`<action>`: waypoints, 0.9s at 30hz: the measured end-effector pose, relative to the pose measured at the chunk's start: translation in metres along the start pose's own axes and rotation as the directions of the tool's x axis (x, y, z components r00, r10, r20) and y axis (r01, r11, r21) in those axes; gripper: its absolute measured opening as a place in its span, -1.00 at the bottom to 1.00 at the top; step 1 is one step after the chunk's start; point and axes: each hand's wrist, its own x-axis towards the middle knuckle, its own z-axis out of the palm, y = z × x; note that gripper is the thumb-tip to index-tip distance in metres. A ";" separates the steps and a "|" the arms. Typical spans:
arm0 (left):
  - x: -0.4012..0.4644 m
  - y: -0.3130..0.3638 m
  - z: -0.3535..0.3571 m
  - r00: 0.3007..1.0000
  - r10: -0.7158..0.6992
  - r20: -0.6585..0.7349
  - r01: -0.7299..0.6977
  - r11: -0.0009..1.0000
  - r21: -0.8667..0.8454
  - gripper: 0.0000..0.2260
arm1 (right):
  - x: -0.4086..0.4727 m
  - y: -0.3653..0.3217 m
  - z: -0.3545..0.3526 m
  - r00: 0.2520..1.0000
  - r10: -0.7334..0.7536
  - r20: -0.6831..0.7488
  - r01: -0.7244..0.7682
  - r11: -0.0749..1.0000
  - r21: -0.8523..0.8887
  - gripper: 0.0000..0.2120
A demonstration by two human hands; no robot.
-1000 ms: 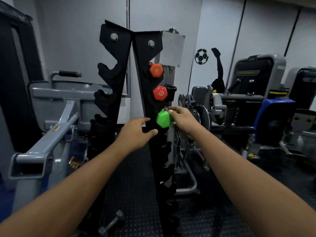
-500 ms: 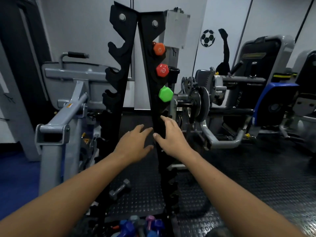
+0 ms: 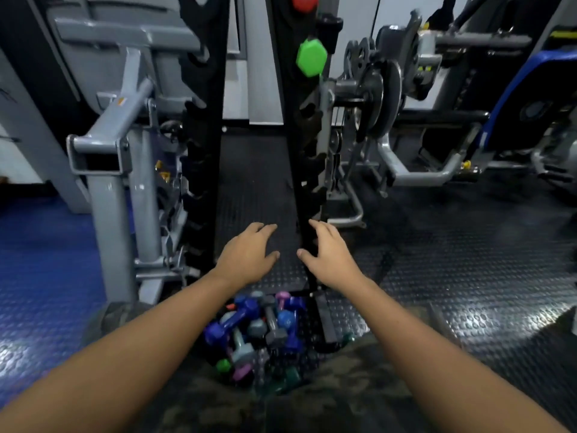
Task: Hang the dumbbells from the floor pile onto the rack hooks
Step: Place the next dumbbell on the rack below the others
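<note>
Presently:
- Pile [image 3: 259, 335]: small dumbbells, blue, grey, purple, green, heaped on the floor [image 3: 468, 276] at the foot of the rack [image 3: 293, 157], between the forearms; several lie crossed over one another.
- Green dumbbell [image 3: 311, 57]: hung on an upper hook of the rack's right post, end face towards the camera.
- Red dumbbell [image 3: 301, 1]: on the hook above the green, cut by the top edge.
- Left hand [image 3: 246, 257]: empty, fingers loosely spread, palm down, above the pile.
- Right hand [image 3: 327, 257]: empty, fingers loosely spread, just beside the right post; contact with it cannot be told.
- Step in hand, as judged: fetching the next dumbbell.
- Method advised: choose a piece lying on top, grip it by the handle, lift it straight up so the heap does not shift, then seat the handle fully in the free hook below the green.
- Machines [image 3: 406, 89]: grey gym equipment on both sides of the rack.
- Hidden or unclear: rack top out of frame; the black lower hooks merge with the post; motion blur softens the pile; the pile's near edge is covered by camouflage clothing [image 3: 312, 401].
</note>
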 end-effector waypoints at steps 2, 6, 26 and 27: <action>-0.015 -0.004 0.027 0.999 -0.014 0.037 0.014 1.000 -0.011 -0.37 | -0.012 0.011 0.014 0.999 0.035 0.030 -0.035 0.999 -0.018 -0.25; -0.032 -0.013 0.061 0.993 -0.038 0.111 0.042 0.999 -0.033 -0.38 | -0.030 0.029 0.036 0.993 0.086 0.085 -0.085 0.996 -0.018 -0.26; 0.005 -0.131 0.140 0.871 -0.368 0.324 0.415 0.906 -0.087 -0.40 | 0.043 0.082 0.149 0.912 0.265 0.312 -0.267 0.963 -0.035 -0.43; 0.008 -0.136 0.147 0.855 -0.387 0.345 0.435 0.897 -0.071 -0.42 | 0.049 0.090 0.159 0.907 0.282 0.314 -0.289 0.957 -0.024 -0.51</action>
